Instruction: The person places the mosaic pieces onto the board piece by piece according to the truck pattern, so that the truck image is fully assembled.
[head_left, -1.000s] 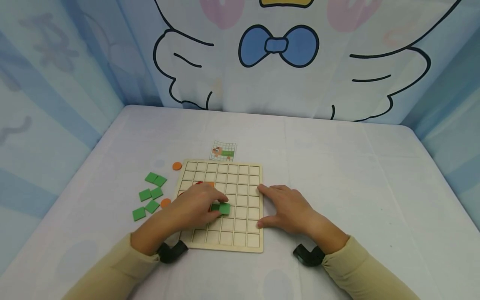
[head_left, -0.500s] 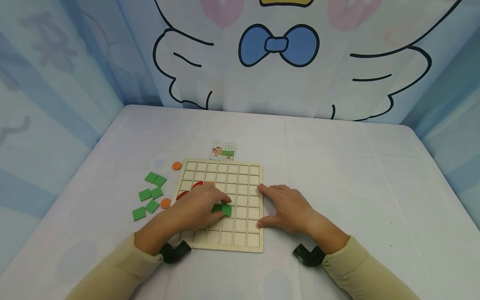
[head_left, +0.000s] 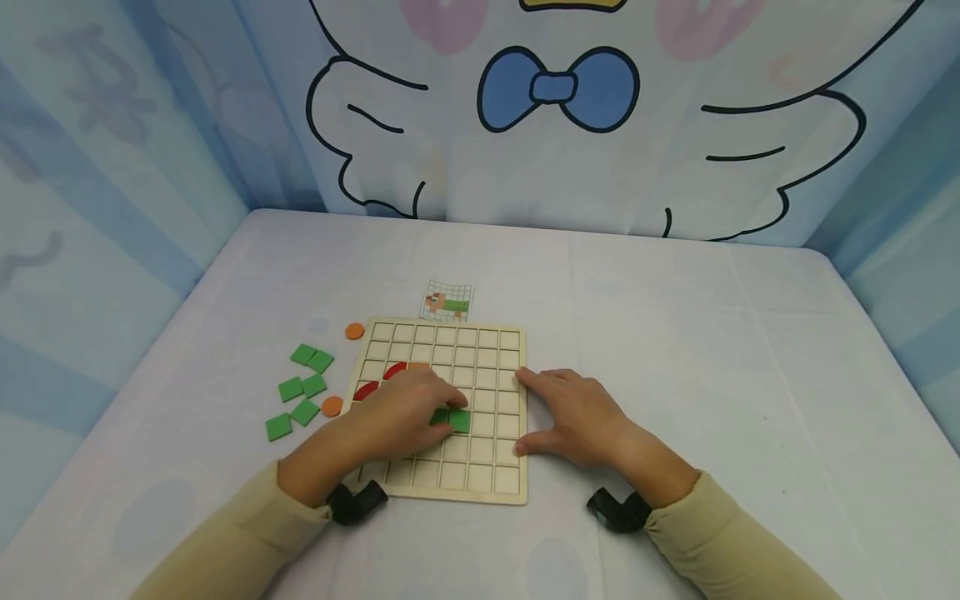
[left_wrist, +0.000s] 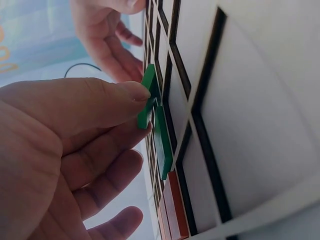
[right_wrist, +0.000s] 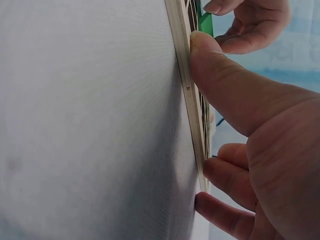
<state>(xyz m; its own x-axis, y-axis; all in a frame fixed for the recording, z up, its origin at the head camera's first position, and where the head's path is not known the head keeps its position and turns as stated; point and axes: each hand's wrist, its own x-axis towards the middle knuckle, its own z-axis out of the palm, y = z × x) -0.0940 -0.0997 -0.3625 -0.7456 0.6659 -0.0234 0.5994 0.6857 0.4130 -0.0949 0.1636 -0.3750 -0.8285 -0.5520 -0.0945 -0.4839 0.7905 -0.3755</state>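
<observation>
My left hand [head_left: 401, 417] pinches a green square tile [head_left: 461, 422] between thumb and fingers, over the middle of a wooden grid board [head_left: 453, 477]. In the left wrist view that tile [left_wrist: 148, 80] is tilted, partly above the grid. Beside it, another green tile [left_wrist: 161, 145] sits in the grid, with orange-red pieces [left_wrist: 175, 205] nearer the camera. Red curved pieces [head_left: 366, 391] and an orange piece [head_left: 418, 367] show on the board's left part; my left hand hides some cells. My right hand [head_left: 577, 421] touches the board's right edge with spread thumb and fingertips.
Several loose green tiles [head_left: 291, 389] lie left of the board, with one orange disc [head_left: 354, 332] near its top left corner and another orange disc [head_left: 332, 407] lower down. A small patterned picture card [head_left: 446, 301] lies at the board's far edge. A printed curtain [head_left: 555, 167] hangs behind.
The left hand has shifted slightly to the right with the pinched green tile, uncovering more of the red pieces. The right hand has stayed at the board's edge.
</observation>
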